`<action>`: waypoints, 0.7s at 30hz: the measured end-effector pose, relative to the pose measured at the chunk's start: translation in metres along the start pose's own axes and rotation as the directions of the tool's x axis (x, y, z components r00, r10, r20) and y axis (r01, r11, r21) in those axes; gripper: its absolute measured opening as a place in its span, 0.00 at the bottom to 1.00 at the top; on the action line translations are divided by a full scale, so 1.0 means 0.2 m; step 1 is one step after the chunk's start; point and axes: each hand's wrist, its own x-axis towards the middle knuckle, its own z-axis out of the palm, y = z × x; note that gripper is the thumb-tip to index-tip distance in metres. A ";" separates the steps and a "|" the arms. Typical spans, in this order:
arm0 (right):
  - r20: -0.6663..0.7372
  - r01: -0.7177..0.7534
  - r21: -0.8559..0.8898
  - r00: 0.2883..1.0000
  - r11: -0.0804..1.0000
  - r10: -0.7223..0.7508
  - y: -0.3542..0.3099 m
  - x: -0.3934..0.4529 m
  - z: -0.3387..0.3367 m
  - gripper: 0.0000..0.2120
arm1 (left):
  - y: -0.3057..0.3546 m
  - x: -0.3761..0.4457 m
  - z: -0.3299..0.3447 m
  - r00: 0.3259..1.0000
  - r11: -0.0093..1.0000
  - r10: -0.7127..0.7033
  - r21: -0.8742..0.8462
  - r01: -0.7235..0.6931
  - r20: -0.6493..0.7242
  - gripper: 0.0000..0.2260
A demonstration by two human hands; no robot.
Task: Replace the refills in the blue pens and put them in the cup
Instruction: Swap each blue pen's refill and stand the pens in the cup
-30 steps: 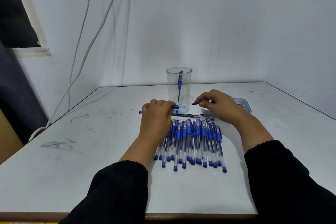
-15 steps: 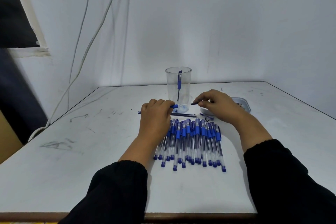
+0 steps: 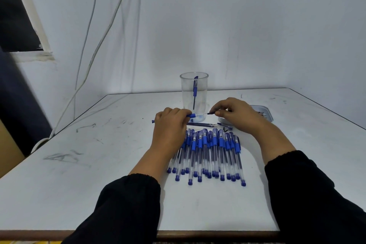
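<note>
A single head-worn camera looks forward and down along the person's own forearms, close over the near edge of the white counter (image 3: 59, 184), facing the wall corner behind it; wide-angle, so the edges bow.

no readable text, labels or numbers anywhere

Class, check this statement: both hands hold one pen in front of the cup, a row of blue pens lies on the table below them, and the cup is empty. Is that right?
Not quite. The head view shows the cup is not empty: one blue pen stands in it. The rest holds: the left hand and right hand hold one pen in front of the cup, with the row of pens on the table.
</note>
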 end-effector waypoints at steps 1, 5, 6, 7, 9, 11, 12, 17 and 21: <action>0.007 0.001 -0.002 1.000 1.000 -0.001 -0.01 0.00 0.00 0.11 | 0.00 0.00 0.00 1.000 1.000 0.010 -0.002 -0.010 0.007 0.12; 0.028 0.019 0.030 0.999 0.999 -0.020 -0.02 0.00 0.03 0.08 | 0.00 0.00 0.00 0.999 0.999 0.036 -0.013 -0.036 0.017 0.11; 0.033 0.020 0.060 0.999 0.998 -0.022 -0.02 0.00 0.04 0.07 | 0.00 0.00 0.00 0.999 0.999 0.039 -0.011 -0.039 0.018 0.11; 0.038 0.020 0.091 0.999 0.996 -0.024 -0.02 0.00 0.05 0.07 | 0.00 0.00 0.00 0.999 0.999 0.042 -0.011 -0.042 0.019 0.11; 0.029 0.033 0.120 0.999 0.992 -0.037 -0.04 0.00 0.07 0.06 | 0.01 0.00 0.00 0.998 0.998 0.055 -0.019 -0.055 0.015 0.11; 0.017 0.057 0.132 0.998 0.990 -0.059 -0.06 0.00 0.11 0.08 | 0.01 -0.01 0.00 0.997 0.997 0.074 -0.026 -0.074 0.009 0.11; 0.019 0.061 0.147 0.998 0.987 -0.064 -0.07 0.00 0.13 0.09 | 0.01 -0.01 0.01 0.997 0.997 0.076 -0.023 -0.076 0.007 0.11; -0.041 -0.003 0.244 0.999 0.970 0.014 -0.05 0.00 0.10 0.13 | -0.02 0.00 0.01 1.000 0.999 0.002 0.032 -0.002 0.001 0.12; -0.114 -0.032 0.298 0.991 0.954 0.069 0.03 0.00 0.00 0.03 | -0.02 0.01 0.00 0.999 0.998 -0.054 0.039 0.054 -0.005 0.12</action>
